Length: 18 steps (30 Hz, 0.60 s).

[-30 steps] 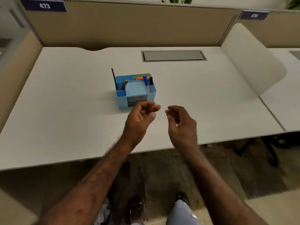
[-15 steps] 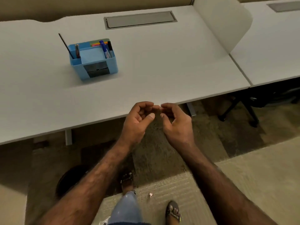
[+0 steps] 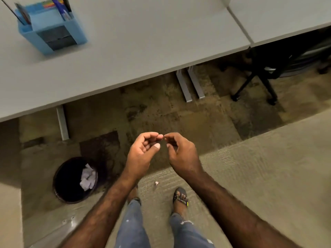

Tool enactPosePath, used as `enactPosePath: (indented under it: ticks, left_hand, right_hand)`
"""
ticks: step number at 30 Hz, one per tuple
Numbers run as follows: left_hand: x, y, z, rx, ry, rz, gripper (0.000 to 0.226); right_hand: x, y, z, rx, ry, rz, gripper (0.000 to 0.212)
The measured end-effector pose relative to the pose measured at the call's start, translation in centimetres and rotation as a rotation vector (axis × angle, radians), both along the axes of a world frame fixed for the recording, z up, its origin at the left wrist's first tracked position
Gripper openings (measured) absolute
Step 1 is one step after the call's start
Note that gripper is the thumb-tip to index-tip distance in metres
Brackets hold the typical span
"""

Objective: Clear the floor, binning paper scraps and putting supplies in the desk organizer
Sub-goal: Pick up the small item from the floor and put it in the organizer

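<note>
The left hand (image 3: 143,156) and right hand (image 3: 180,154) hover over the carpet, fingers loosely curled, fingertips nearly meeting — whether anything tiny is pinched between them cannot be told. A small pale paper scrap (image 3: 156,182) lies on the ribbed carpet between the sandalled feet. Left of them a round dark bin (image 3: 61,190) holds crumpled white paper (image 3: 87,179). The blue plastic desk organizer (image 3: 50,27), blurred and cut off at the top edge, sits on the smooth white desk (image 3: 143,42). Since half a second ago the view has tipped down — the bin's contents now show.

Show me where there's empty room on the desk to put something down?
The desk is bare from the blue organizer rightward to the seam with the next desk, and along its front edge. Only the back-left corner, around the organizer, is crowded.
</note>
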State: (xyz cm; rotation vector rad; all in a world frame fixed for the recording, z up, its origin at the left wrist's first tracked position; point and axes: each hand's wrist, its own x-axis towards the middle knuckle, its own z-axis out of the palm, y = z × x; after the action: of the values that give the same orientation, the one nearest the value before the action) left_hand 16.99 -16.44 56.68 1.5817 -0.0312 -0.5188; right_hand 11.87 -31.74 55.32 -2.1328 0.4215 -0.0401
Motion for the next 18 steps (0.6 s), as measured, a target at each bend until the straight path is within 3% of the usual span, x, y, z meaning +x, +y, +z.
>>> enactPosePath:
  ticks: [6,18]
  left_hand:
    - [-3.3,1.4,-10.5,0.119,0.168,-0.056,0.031]
    - [-7.7,5.5,-38.9,0.278,0.451,-0.281,0.025]
  right_hand:
    - [-3.7,1.5,-9.6,-0.013,0.154,0.005,0.024]
    - [-9.2,6.4,-36.0,-0.002,0.503,-0.109,0.031]
